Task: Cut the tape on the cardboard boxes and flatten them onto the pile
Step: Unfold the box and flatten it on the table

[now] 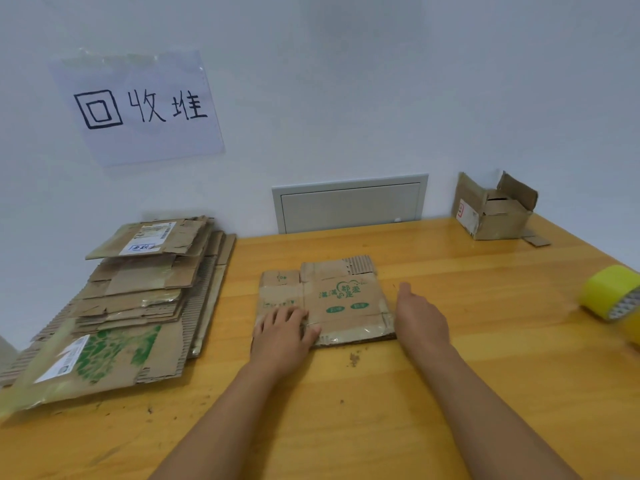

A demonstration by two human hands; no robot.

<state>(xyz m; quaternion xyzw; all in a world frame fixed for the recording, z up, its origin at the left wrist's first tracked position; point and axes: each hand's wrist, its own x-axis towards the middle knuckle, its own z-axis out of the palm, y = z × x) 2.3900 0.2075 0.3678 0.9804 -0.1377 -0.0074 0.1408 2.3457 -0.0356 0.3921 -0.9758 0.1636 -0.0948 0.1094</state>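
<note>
So the flattened box (325, 303) is lying flat on the worktop (433, 393) pretty much dead centre, with green print facing up. The left hand (284, 332) sits on its 7 o'clock corner, fingers spread and fairly straight, pressing down rather than gripping anything. The right hand (420, 318) is just off the box's 3 o'clock edge, fingers relaxed and holding nothing; I can't tell if it's actually touching the cardboard or only beside it.

The pile (114, 306) of flattened cardboard is over at 9 o'clock, well apart from the box, under a paper sign (138, 105) on the wall. One open box (495, 211) waits at about 1 o'clock by the wall, and a yellow tape roll (613, 292) sits at 3 o'clock near the worktop's edge.

My guess is the next bit is sliding or lifting this one onto the pile. Stuff that could go wrong: the cardboard springs back open once the pressure comes off, since the creases look pretty soft. The pile is already fanned out and uneven, so dropping another sheet on carelessly could push the top ones off toward the wall side. Also a swing of the right arm could knock that tape roll off the edge.
</note>
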